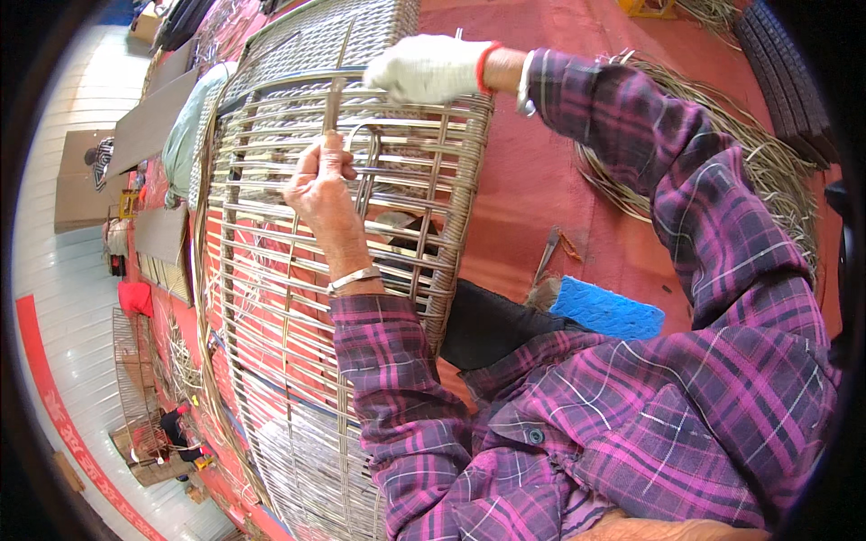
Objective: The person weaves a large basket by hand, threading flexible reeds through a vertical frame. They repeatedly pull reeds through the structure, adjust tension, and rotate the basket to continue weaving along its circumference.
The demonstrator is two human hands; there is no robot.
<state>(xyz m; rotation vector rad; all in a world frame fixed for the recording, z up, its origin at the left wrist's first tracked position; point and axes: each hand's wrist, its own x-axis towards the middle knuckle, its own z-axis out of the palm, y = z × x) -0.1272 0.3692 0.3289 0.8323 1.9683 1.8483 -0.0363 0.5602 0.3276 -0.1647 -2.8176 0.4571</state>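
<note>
A large woven wicker frame (262, 261), with pale rattan-like strands strung across metal bars, stretches before me from top to bottom. My left hand (320, 180) is bare, with a bracelet at the wrist. Its fingers pinch the lower end of a flat brown strip (335, 106) that stands up over the strands. Just right of the strip's upper part, my right hand (419, 70) wears a white knitted glove with a red cuff. That hand is curled at the edge of the densely woven section (311, 41); what its fingers grip is hidden.
A coil of loose strands (722, 135) lies on the red floor at right. Close to me are a blue pad (609, 307), a black cloth (494, 323) and a slim tool (547, 252). Cardboard sheets (162, 236) and another person (178, 428) appear at left.
</note>
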